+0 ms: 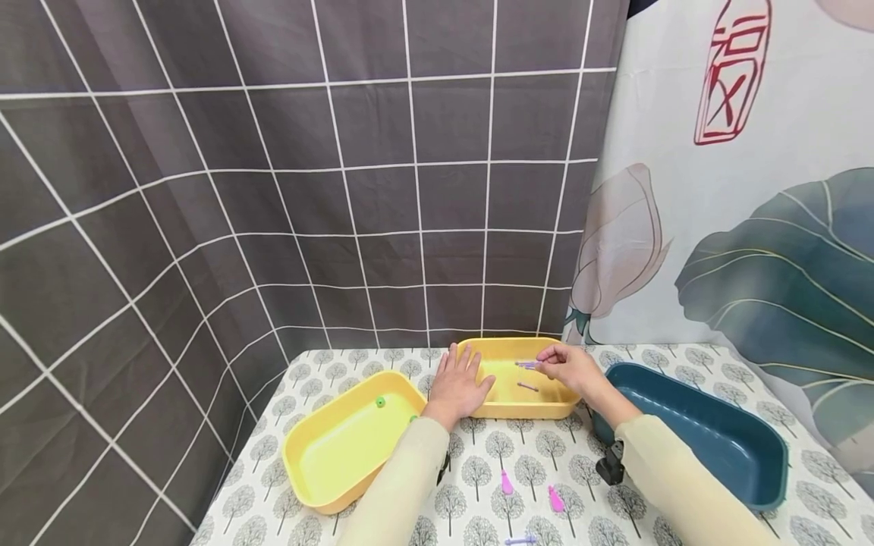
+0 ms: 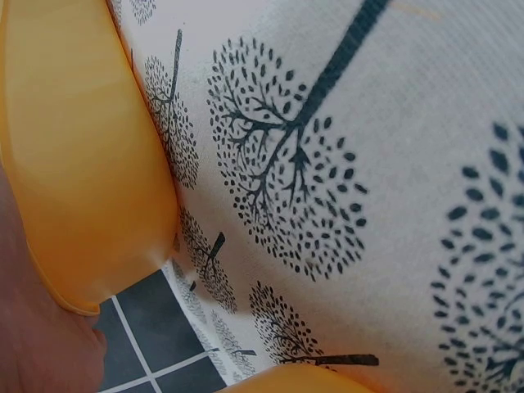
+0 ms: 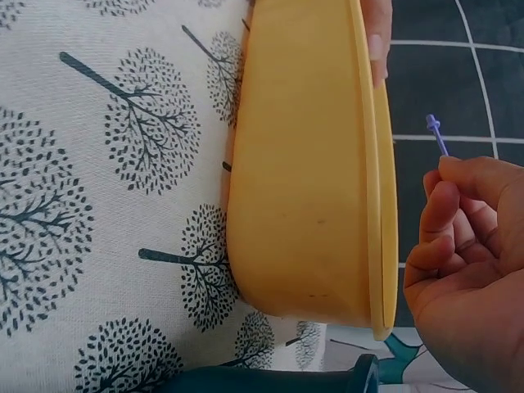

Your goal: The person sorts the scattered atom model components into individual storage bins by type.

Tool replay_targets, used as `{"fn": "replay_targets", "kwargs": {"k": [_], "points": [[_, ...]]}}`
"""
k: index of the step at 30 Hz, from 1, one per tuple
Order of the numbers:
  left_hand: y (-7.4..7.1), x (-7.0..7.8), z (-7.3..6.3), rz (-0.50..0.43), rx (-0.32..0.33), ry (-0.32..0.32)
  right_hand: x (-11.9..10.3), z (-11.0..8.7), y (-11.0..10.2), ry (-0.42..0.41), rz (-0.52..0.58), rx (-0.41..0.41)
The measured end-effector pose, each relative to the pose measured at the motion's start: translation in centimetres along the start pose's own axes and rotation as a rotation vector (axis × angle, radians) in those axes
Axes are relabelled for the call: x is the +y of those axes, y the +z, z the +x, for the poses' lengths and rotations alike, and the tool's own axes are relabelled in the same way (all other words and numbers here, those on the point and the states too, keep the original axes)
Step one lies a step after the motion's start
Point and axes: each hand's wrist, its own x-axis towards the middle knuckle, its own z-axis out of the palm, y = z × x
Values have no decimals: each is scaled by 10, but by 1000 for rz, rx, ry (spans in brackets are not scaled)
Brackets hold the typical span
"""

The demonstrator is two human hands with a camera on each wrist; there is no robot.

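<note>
My right hand (image 1: 572,371) pinches a small purple stick with a knobbed end (image 3: 436,133) between thumb and forefinger, above the back yellow bin (image 1: 522,410). Another purple stick (image 1: 528,386) lies on that bin's floor; near the pinching fingertips a purple piece (image 1: 526,365) shows, too small to tell whether it is one or more. My left hand (image 1: 456,385) rests on the bin's left rim with fingers straight and spread. Only part of that hand appears in the left wrist view, beside the yellow wall.
A second yellow bin (image 1: 300,462) at the left has small green pieces (image 1: 380,402) in it. To the right stands a dark teal bin (image 1: 710,432). Nearer on the tree-patterned cloth lie two pink pieces (image 1: 556,500) and a purple stick (image 1: 521,541).
</note>
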Motion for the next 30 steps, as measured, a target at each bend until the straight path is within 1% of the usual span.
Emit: {"fn": "replay_targets", "kwargs": {"k": [7, 14, 19, 26, 30], "points": [[-2, 2, -1, 2, -12, 1, 2, 6, 0, 41, 20, 26], [-3, 3, 0, 0, -7, -1, 7, 14, -1, 78, 24, 68], [-1, 3, 1, -2, 0, 0, 9, 17, -1, 72, 21, 78], [2, 1, 5, 4, -25, -13, 6, 14, -1, 71, 10, 67], [4, 0, 5, 4, -24, -16, 4, 11, -2, 54, 20, 54]]}}
